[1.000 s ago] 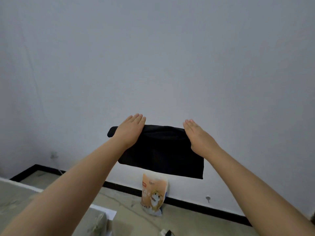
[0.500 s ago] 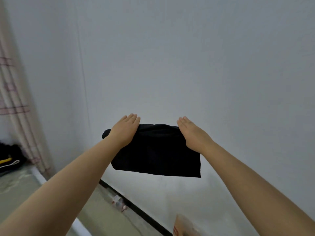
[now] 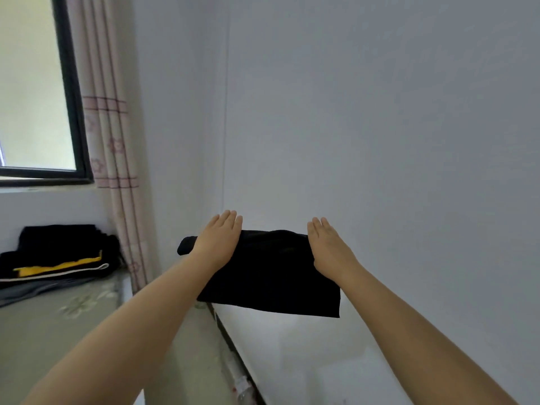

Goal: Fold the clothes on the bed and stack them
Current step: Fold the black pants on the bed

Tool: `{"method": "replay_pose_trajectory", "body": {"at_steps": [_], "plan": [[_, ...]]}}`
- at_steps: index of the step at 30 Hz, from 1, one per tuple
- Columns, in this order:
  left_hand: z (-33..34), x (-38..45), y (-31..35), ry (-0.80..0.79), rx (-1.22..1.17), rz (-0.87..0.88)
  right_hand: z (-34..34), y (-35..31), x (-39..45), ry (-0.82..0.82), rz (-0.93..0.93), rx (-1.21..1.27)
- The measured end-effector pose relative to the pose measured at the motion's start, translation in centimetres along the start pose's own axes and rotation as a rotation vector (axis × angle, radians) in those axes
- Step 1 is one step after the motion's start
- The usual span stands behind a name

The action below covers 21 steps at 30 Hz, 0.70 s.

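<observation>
A plain pale wall [image 3: 380,127] fills most of the frame, from the centre to the right edge. At the upper left is a window [image 3: 32,83] with a dark frame, and just right of it hangs a pale curtain [image 3: 108,127] with pink bands and flower prints. The bed [image 3: 58,325], covered in a greyish-green floral sheet, takes up the lower left; a strip of floor [image 3: 201,361] runs between it and the wall's dark skirting.

On the bed at middle left, against the wall under the window, sits a stack of folded clothes [image 3: 58,258]: mostly black pieces, one with a yellow band, one with a white edge, and a grey piece at the bottom.

In the centre of the frame, held up in the air in front of the wall, is a folded black garment [image 3: 271,276]. It hangs as a rough rectangle, its top edge level between the two hands, and a small rolled end sticks out to the left past the left hand.

The left hand [image 3: 217,241] lies over the top left part of the garment, fingers straight and together, pointing away. The right hand [image 3: 328,247] lies over the top right part the same way, fingers extended. The thumbs are hidden behind the cloth, so how they clamp it underneath cannot be seen. Both forearms are bare.

No writing or labels can be read anywhere.
</observation>
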State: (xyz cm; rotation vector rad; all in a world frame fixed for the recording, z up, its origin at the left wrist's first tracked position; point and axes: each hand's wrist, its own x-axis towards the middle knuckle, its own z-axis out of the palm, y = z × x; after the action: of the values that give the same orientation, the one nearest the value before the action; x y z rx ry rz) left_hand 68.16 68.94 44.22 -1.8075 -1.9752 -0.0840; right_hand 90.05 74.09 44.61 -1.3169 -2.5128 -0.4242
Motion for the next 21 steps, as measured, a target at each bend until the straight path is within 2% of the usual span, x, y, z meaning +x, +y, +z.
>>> {"method": "replay_pose_trajectory", "body": {"at_steps": [5,9,16,21], "plan": [[5.4,5.9,-5.8,-0.086,0.077,-0.156,6.9,-1.5,11.9,-0.002,-0.16,0.136],[9.3,8.6,-11.2,-0.171,0.154,-0.262,12.1,-5.2,20.4,-0.031,-0.285,0.248],[17.5,9.6,-23.1,-0.321,0.246,-0.487,20.0,-16.8,33.6,-0.092,-0.535,0.342],[23.4,11.4,-34.2,-0.393,0.265,-0.567,24.2,-26.5,43.5,-0.14,-0.669,0.361]]}}
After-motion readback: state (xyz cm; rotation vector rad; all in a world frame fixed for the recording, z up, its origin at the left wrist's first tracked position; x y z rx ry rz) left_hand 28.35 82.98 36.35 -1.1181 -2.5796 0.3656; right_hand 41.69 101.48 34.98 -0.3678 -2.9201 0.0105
